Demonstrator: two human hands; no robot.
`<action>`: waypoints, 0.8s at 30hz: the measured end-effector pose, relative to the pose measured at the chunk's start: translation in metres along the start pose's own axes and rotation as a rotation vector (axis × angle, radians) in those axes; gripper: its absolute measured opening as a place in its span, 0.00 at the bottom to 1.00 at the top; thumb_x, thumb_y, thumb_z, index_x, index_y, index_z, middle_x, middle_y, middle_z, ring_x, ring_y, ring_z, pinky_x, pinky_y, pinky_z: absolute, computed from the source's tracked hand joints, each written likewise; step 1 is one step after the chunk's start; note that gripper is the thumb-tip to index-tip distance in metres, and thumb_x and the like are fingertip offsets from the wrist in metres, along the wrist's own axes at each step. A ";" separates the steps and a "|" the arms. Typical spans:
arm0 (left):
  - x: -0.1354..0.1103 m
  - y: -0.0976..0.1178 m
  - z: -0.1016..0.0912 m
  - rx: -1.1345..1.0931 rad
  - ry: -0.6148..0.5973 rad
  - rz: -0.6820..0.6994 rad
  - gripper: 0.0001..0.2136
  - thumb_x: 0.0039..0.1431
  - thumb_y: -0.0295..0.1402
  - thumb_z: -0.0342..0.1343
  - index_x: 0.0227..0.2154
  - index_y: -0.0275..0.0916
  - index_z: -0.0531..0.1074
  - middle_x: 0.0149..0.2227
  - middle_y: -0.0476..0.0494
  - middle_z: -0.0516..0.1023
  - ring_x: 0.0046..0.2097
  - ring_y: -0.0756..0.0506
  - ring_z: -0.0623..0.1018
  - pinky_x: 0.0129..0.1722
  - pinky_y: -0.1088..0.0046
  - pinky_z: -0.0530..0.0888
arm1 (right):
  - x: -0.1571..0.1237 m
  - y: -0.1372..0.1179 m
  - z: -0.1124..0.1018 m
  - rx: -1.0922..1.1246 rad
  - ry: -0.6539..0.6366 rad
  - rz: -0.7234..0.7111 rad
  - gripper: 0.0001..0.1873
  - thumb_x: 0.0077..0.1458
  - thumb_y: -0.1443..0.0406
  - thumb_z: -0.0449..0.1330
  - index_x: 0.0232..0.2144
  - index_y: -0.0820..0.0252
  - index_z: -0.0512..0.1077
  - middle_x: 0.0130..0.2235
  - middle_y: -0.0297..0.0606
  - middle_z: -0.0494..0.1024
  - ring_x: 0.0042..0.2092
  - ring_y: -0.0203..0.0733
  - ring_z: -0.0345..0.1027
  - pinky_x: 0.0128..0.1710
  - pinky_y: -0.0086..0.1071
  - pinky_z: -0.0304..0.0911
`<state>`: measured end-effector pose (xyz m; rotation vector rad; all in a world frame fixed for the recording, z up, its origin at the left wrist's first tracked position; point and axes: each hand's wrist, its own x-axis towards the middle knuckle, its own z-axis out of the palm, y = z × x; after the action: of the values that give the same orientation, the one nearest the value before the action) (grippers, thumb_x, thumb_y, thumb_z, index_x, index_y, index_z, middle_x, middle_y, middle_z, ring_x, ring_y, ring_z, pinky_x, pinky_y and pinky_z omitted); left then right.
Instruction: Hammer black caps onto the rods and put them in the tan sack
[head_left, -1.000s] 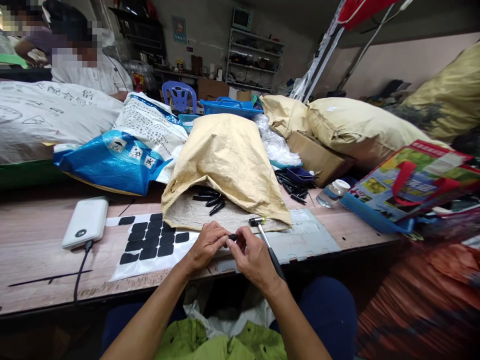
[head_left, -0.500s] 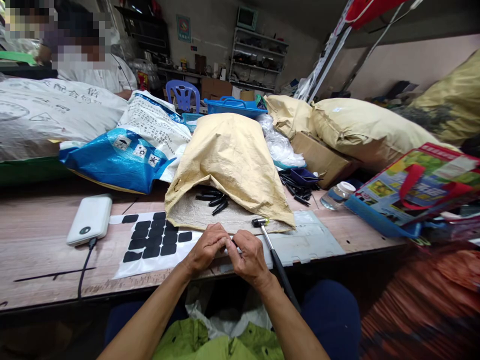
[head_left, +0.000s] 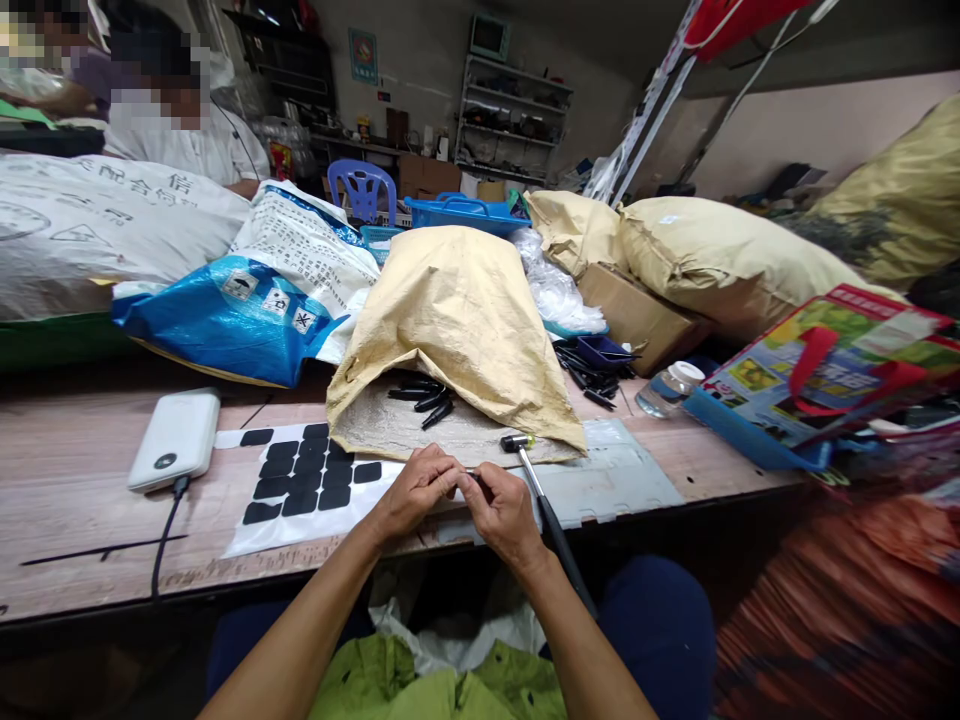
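Note:
My left hand [head_left: 416,490] and my right hand [head_left: 504,510] meet at the near table edge, fingers pinched together on a small black part that is almost hidden between them. A white sheet of black square pads [head_left: 304,480] lies just left of my left hand. A small hammer [head_left: 544,510] with a black handle lies beside my right hand. Behind the hands, an open tan sack [head_left: 457,320] has several black parts [head_left: 424,395] at its mouth.
A white power bank [head_left: 174,440] with a cable lies at left. Printed sacks [head_left: 240,300], a cardboard box [head_left: 637,315], a plastic jar [head_left: 667,388] and a colourful bag [head_left: 832,365] crowd the table [head_left: 75,500]. Another person [head_left: 180,130] sits at far left.
The small black part seen between my fingertips a second ago is now closed in by both hands, which stay pinched together in the same spot.

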<state>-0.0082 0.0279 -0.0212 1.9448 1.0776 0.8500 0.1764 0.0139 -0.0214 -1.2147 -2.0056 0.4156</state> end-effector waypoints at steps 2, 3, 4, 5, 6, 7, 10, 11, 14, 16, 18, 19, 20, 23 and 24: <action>0.000 -0.002 0.000 0.019 -0.005 -0.015 0.20 0.72 0.43 0.42 0.30 0.40 0.73 0.33 0.47 0.75 0.42 0.43 0.70 0.48 0.65 0.64 | -0.002 -0.002 -0.001 -0.021 -0.019 -0.002 0.19 0.64 0.54 0.58 0.25 0.57 0.63 0.25 0.31 0.67 0.28 0.35 0.59 0.30 0.29 0.53; 0.000 -0.003 0.001 0.030 -0.012 -0.021 0.21 0.73 0.43 0.41 0.30 0.40 0.73 0.33 0.47 0.74 0.42 0.43 0.70 0.48 0.65 0.64 | -0.002 -0.003 -0.002 -0.030 -0.028 0.001 0.19 0.63 0.54 0.60 0.25 0.56 0.63 0.25 0.31 0.67 0.28 0.35 0.59 0.30 0.29 0.53; 0.000 -0.004 0.001 0.040 -0.019 -0.024 0.21 0.73 0.44 0.40 0.30 0.40 0.72 0.33 0.47 0.74 0.42 0.43 0.70 0.48 0.65 0.64 | -0.003 -0.004 -0.003 -0.035 -0.036 0.004 0.18 0.62 0.54 0.61 0.25 0.56 0.63 0.25 0.30 0.67 0.28 0.35 0.59 0.30 0.29 0.53; 0.001 -0.005 0.001 0.047 -0.027 -0.026 0.22 0.73 0.44 0.40 0.30 0.40 0.72 0.33 0.47 0.74 0.42 0.43 0.70 0.48 0.65 0.64 | -0.003 -0.005 -0.003 -0.038 -0.043 0.005 0.18 0.62 0.55 0.61 0.25 0.56 0.63 0.25 0.30 0.67 0.28 0.35 0.59 0.30 0.29 0.53; 0.001 -0.006 0.001 0.051 -0.032 -0.027 0.22 0.73 0.45 0.40 0.29 0.40 0.72 0.32 0.47 0.73 0.42 0.43 0.70 0.48 0.64 0.64 | -0.003 -0.005 -0.004 -0.039 -0.049 0.003 0.17 0.62 0.55 0.60 0.25 0.56 0.63 0.25 0.30 0.66 0.28 0.35 0.59 0.30 0.29 0.53; 0.001 -0.006 0.001 0.055 -0.038 -0.025 0.22 0.73 0.45 0.40 0.29 0.40 0.71 0.32 0.47 0.73 0.42 0.43 0.70 0.48 0.64 0.64 | -0.002 -0.004 -0.004 -0.039 -0.057 -0.003 0.17 0.62 0.56 0.59 0.25 0.56 0.63 0.25 0.30 0.66 0.28 0.35 0.59 0.30 0.29 0.53; 0.002 -0.005 0.001 0.071 -0.054 -0.015 0.22 0.73 0.44 0.39 0.26 0.40 0.68 0.30 0.47 0.72 0.40 0.44 0.69 0.47 0.64 0.63 | -0.001 -0.004 -0.005 -0.046 -0.075 -0.022 0.17 0.64 0.56 0.58 0.26 0.56 0.63 0.25 0.30 0.66 0.28 0.36 0.60 0.31 0.29 0.54; 0.002 -0.005 0.000 0.074 -0.058 -0.010 0.22 0.73 0.43 0.39 0.25 0.40 0.67 0.30 0.48 0.71 0.39 0.44 0.69 0.47 0.64 0.63 | -0.001 -0.003 -0.005 -0.049 -0.079 -0.027 0.17 0.64 0.56 0.57 0.26 0.56 0.63 0.25 0.31 0.66 0.29 0.36 0.60 0.31 0.30 0.54; 0.003 -0.005 0.000 0.073 -0.065 -0.004 0.22 0.72 0.42 0.39 0.24 0.39 0.65 0.29 0.48 0.70 0.39 0.44 0.69 0.46 0.64 0.62 | 0.000 -0.003 -0.004 -0.056 -0.094 -0.047 0.17 0.64 0.56 0.57 0.25 0.56 0.63 0.25 0.31 0.67 0.29 0.36 0.61 0.31 0.29 0.53; 0.003 -0.005 0.000 0.074 -0.079 0.002 0.21 0.72 0.42 0.40 0.23 0.39 0.63 0.28 0.48 0.69 0.39 0.44 0.68 0.46 0.63 0.61 | 0.000 -0.003 -0.002 -0.058 -0.094 -0.056 0.19 0.65 0.56 0.57 0.24 0.57 0.62 0.25 0.31 0.67 0.28 0.35 0.60 0.30 0.29 0.52; 0.003 -0.007 0.001 0.075 -0.092 0.018 0.21 0.71 0.41 0.40 0.23 0.39 0.63 0.28 0.48 0.69 0.38 0.44 0.68 0.45 0.63 0.60 | 0.000 -0.002 0.000 -0.054 -0.084 -0.062 0.20 0.66 0.56 0.55 0.23 0.57 0.62 0.24 0.31 0.66 0.27 0.35 0.60 0.30 0.30 0.51; 0.003 -0.008 0.001 0.074 -0.097 0.028 0.21 0.71 0.41 0.39 0.23 0.39 0.62 0.28 0.48 0.69 0.38 0.44 0.68 0.45 0.63 0.60 | 0.000 -0.002 0.002 -0.048 -0.077 -0.069 0.21 0.67 0.56 0.54 0.23 0.57 0.62 0.24 0.31 0.66 0.27 0.35 0.60 0.30 0.30 0.51; 0.003 -0.009 0.001 0.070 -0.100 0.037 0.21 0.71 0.41 0.39 0.23 0.39 0.62 0.28 0.48 0.69 0.38 0.44 0.68 0.45 0.62 0.60 | 0.000 -0.002 0.003 -0.041 -0.071 -0.079 0.21 0.67 0.57 0.53 0.23 0.57 0.61 0.24 0.32 0.66 0.27 0.36 0.60 0.30 0.30 0.52; 0.003 -0.011 0.001 0.060 -0.115 0.052 0.20 0.70 0.41 0.40 0.23 0.39 0.62 0.27 0.48 0.70 0.38 0.44 0.68 0.46 0.62 0.59 | 0.000 -0.002 0.006 -0.013 -0.066 -0.121 0.20 0.67 0.58 0.53 0.23 0.57 0.62 0.24 0.33 0.66 0.28 0.37 0.61 0.31 0.31 0.53; 0.003 -0.012 0.000 0.055 -0.118 0.053 0.20 0.70 0.40 0.40 0.22 0.39 0.62 0.27 0.48 0.70 0.38 0.44 0.68 0.46 0.61 0.59 | 0.000 -0.003 0.007 -0.004 -0.066 -0.132 0.19 0.67 0.59 0.53 0.23 0.57 0.62 0.24 0.33 0.66 0.28 0.37 0.61 0.31 0.31 0.53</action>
<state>-0.0113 0.0348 -0.0306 2.0508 0.9934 0.7312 0.1700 0.0128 -0.0245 -1.0755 -2.1298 0.3909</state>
